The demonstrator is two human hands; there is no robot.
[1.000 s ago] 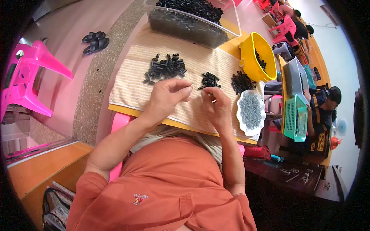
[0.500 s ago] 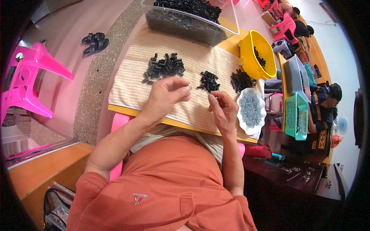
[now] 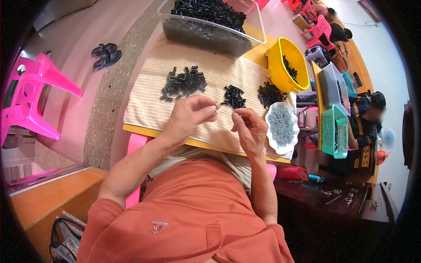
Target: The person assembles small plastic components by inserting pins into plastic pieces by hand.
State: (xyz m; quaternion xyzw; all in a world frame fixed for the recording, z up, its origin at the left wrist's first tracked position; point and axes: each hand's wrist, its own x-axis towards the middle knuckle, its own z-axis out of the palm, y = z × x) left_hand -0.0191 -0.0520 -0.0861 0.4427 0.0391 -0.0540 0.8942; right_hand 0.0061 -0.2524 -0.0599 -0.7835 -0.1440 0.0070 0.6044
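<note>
My left hand is pinched just below a pile of black cylindrical pieces; whatever its fingertips hold is too small to make out. Below a smaller pile of black parts, my right hand has thumb and forefinger together, with something tiny and pale at the tips. Both hands are over a striped cream towel, a short gap between them. To the right lie thin black pieces and a scalloped white dish of small clear parts.
A clear bin of black parts stands at the back, a yellow basket right of it. Further right are a green basket and a seated person. A pink stool and black sandals are at left.
My right hand has moved from beside the small pile's lower edge, turned, and its fingertips have come together. My left hand stays pinched. The view has shifted slightly.
</note>
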